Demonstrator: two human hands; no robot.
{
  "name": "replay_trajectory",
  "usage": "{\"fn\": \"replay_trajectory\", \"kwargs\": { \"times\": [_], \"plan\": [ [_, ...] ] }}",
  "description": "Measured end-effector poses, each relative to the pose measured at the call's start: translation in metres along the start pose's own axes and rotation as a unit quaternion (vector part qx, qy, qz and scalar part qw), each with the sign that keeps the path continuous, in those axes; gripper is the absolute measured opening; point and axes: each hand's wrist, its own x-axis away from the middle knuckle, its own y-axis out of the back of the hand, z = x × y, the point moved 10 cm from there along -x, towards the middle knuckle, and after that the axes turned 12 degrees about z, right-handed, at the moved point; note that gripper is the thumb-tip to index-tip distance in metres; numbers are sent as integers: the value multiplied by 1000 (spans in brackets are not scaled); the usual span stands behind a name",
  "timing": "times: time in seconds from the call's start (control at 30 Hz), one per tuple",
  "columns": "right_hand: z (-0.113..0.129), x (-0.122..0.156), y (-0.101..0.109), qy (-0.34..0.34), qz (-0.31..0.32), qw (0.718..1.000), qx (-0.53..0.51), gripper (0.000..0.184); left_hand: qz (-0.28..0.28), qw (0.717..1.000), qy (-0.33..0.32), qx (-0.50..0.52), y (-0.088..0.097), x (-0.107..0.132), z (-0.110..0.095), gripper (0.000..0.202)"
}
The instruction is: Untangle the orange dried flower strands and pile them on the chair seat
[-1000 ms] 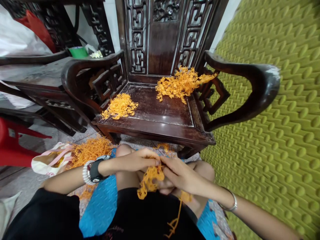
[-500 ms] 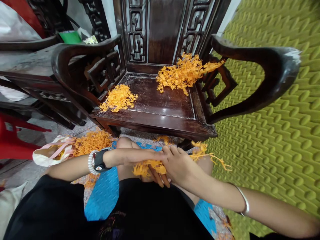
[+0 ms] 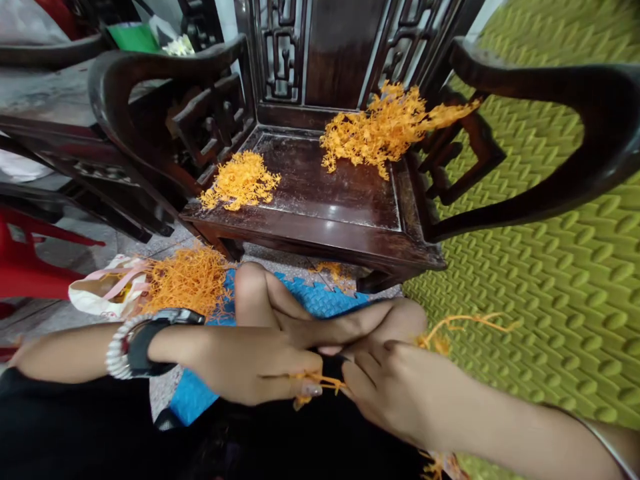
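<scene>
Both hands meet low in front of me, over my lap. My left hand (image 3: 255, 363), with a black watch and bead bracelet at the wrist, pinches thin orange plastic strands (image 3: 315, 385). My right hand (image 3: 395, 387) grips the same orange strands, and a loose tail (image 3: 467, 323) sticks out to the right of it. A dark carved wooden chair (image 3: 345, 230) stands just beyond my knees. On its seat lie a small orange pile (image 3: 241, 181) at the left and a larger orange pile (image 3: 385, 128) at the back right.
A white and pink bag (image 3: 107, 290) heaped with orange strands (image 3: 187, 280) lies on the floor at left. A red plastic stool (image 3: 25, 267) stands further left. A green textured mat (image 3: 540, 280) covers the right side. A blue mat (image 3: 320, 300) lies under my legs.
The view has tilted down and closer. My hands have dropped lower towards my lap, and the orange clump between them has thinned to a few strands pulled taut.
</scene>
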Motion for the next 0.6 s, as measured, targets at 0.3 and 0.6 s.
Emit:
{"fn": "replay_trajectory", "kwargs": {
  "times": [0.3, 0.6],
  "plan": [
    [-57, 68, -6, -96, -63, 981, -157, 49, -187, 956, 115, 193, 22, 93, 56, 30],
    [-89, 49, -13, -133, -128, 961, -205, 45, -333, 917, 80, 203, 93, 84, 90, 27]
  ]
}}
